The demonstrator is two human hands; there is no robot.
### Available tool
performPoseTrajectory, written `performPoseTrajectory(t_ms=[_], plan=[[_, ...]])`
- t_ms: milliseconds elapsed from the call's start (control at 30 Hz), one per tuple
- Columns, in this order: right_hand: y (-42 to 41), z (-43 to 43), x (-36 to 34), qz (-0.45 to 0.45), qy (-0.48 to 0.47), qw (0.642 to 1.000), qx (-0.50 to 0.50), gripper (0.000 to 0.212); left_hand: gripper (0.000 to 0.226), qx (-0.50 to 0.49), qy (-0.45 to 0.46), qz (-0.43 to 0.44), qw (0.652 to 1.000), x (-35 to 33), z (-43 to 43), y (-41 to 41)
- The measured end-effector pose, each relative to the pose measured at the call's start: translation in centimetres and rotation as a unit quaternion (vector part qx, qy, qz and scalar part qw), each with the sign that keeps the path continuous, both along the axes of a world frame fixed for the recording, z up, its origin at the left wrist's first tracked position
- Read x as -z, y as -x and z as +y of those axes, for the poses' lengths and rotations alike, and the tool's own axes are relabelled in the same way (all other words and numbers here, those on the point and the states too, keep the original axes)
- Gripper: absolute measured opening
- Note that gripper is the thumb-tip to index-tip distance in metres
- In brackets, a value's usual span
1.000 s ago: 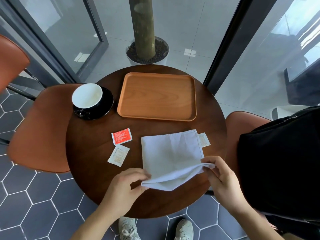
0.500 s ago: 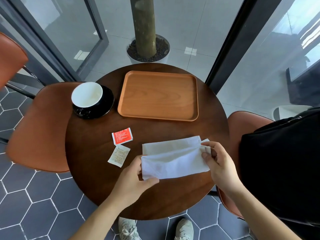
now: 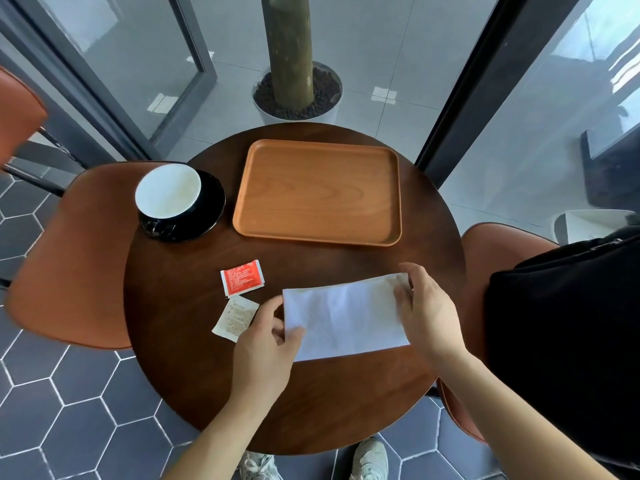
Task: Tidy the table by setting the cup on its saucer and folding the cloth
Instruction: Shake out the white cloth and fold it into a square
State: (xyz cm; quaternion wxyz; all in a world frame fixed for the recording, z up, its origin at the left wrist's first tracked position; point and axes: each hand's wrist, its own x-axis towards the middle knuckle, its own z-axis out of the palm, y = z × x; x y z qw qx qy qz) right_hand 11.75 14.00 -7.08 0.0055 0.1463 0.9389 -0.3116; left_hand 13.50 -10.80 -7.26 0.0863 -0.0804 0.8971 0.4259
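Note:
A white cloth [image 3: 343, 317] lies folded in half as a wide rectangle on the near part of the round dark wooden table [image 3: 180, 306]. My left hand [image 3: 266, 341] pinches its left edge between thumb and fingers. My right hand [image 3: 424, 310] holds its right edge, fingers over the far right corner. A white cup [image 3: 168, 191] stands on its black saucer [image 3: 204, 220] at the table's far left.
A wooden tray [image 3: 318, 192] sits at the far middle. A red sachet [image 3: 242, 278] and a pale sachet [image 3: 236, 317] lie left of the cloth. Orange chairs [image 3: 69, 258] flank the table; a black bag [image 3: 568, 327] rests on the right one. A potted trunk [image 3: 291, 53] stands behind.
Both hands carried the cloth's near edge up and over to the far edge, folding it in half. The cloth now lies flat, with both hands at its ends.

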Motion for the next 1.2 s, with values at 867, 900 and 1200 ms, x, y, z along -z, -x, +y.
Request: performPoseTrajectory(t_ms=[867,900,1200], plan=[[-1.2,-1.0,3.2,-0.035,-0.281,0.918,-0.278,0.077,0.080,0.267,0.344,0.089,0.896,4.0,2.8,1.6],[-1.2,-1.0,3.3,-0.028,-0.280,0.919,-0.276,0.077,0.080,0.265,0.344,0.088,0.896,4.0,2.8,1.5],[-1.7,0.2,3.4,-0.015,-0.259,0.925,-0.280,0.077,0.081,0.240,0.352,0.082,0.901,3.1,2.9,1.2]])
